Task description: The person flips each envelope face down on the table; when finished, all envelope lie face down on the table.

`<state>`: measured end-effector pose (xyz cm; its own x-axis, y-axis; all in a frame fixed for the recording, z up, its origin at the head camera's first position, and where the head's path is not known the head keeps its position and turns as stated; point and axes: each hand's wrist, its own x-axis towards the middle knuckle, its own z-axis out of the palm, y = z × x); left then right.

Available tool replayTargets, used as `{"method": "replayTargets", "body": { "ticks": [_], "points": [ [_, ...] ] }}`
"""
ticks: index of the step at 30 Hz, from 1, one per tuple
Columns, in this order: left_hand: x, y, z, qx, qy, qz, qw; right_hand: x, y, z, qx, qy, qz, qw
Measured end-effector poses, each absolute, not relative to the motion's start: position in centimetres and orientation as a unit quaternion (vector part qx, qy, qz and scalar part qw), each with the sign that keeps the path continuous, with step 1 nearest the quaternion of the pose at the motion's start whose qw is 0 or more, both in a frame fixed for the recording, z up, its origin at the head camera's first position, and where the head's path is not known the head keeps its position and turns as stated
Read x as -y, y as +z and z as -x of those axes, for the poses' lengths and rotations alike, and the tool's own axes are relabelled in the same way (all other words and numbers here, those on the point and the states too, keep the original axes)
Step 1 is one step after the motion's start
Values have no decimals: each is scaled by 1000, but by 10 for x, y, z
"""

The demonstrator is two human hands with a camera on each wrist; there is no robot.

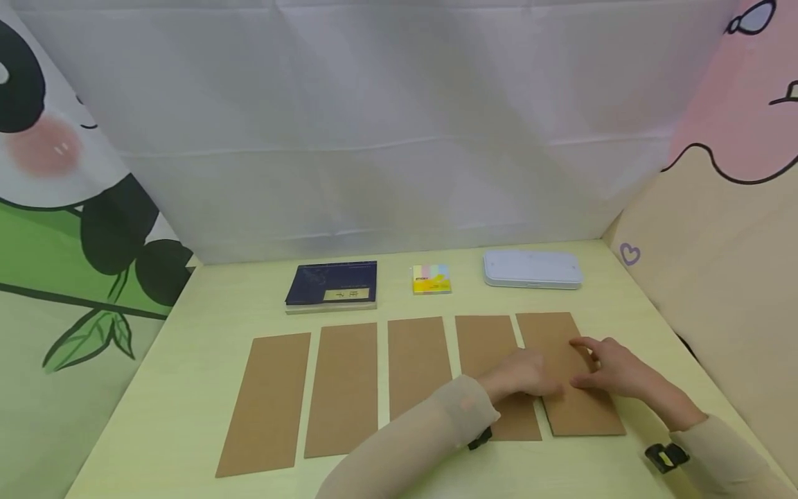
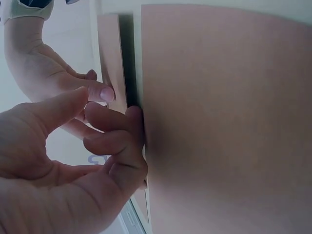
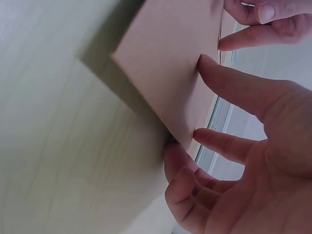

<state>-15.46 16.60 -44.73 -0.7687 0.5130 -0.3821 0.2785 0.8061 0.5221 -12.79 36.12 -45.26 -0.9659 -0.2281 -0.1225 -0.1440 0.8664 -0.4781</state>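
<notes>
At the right end of a row lies a brown cardboard rectangle point(image 1: 548, 339), its near edge and left side showing a dark line or shadow underneath. My right hand point(image 1: 623, 371) is at its right side; in the right wrist view the thumb and index fingertips touch the top face, while other fingers point(image 3: 180, 161) curl at the edge. My left hand point(image 1: 520, 374) reaches across the neighbouring cardboard rectangle point(image 1: 486, 339). In the left wrist view its curled fingers point(image 2: 117, 146) are by the gap between the two pieces, the thumb apart from them. Whether those fingertips touch the raised edge is unclear.
More brown cardboard rectangles point(image 1: 264, 402) lie to the left. Behind the row are a dark blue book point(image 1: 330, 281), a pack of coloured sticky notes point(image 1: 431, 279) and a pale flat case point(image 1: 533, 269). Fabric screens point(image 1: 374, 138) rise at the table's back and sides.
</notes>
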Motion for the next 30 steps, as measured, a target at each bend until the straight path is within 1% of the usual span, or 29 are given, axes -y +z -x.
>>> {"method": "replayTargets", "body": {
  "ticks": [5,9,16,23,26,30],
  "points": [
    [-162,-448,156,-915,223,-211,263,-357,-453,132,-962,-235,103,91],
    [-159,-448,160,-901,269,-207,270,-358,-453,133,-964,-226,100,97],
    [-135,-440,170,-876,330,-235,261,-371,-454,136,-960,-244,101,92],
    [-82,-432,175,-846,401,-248,249,-385,-455,136,-952,-275,67,113],
    [-47,-429,176,-848,398,-260,236,-387,-456,135,-952,-279,62,111],
    [7,-429,178,-865,385,-248,205,-392,-459,133,-953,-278,61,101]
  ]
}}
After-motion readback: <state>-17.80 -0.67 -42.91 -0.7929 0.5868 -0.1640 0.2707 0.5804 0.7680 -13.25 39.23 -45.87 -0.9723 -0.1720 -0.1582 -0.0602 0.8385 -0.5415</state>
